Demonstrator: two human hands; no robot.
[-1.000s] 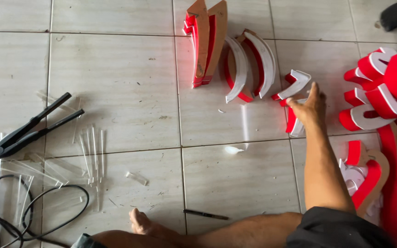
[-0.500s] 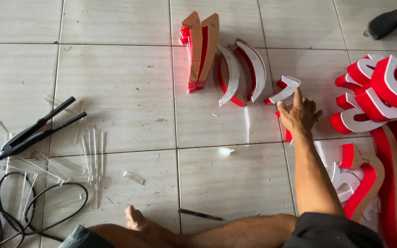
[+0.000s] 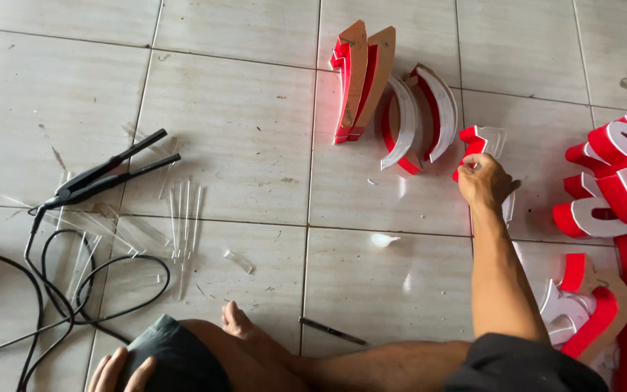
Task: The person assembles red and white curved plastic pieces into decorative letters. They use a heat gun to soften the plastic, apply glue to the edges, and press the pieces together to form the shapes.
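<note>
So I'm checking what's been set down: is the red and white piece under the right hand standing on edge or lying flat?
On edge: the red and white piece stands upright on the tile, gripped by the right hand.

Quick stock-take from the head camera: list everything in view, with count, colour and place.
Held sign piece: one, red and white, floor centre-right, in the right hand.
Standing sign pieces: about four, red, white and tan, upper centre.
Piled sign pieces: several, red and white, right edge.
Heating tongs: one, black, left.
Cable: black, looped, lower left.
Clear strips: many, transparent, beside the tongs.
Thin dark tool: one, by the leg.
Tiled floor: pale grey.
Left hand: on the knee.
Right hand: grip on the held piece.
</note>
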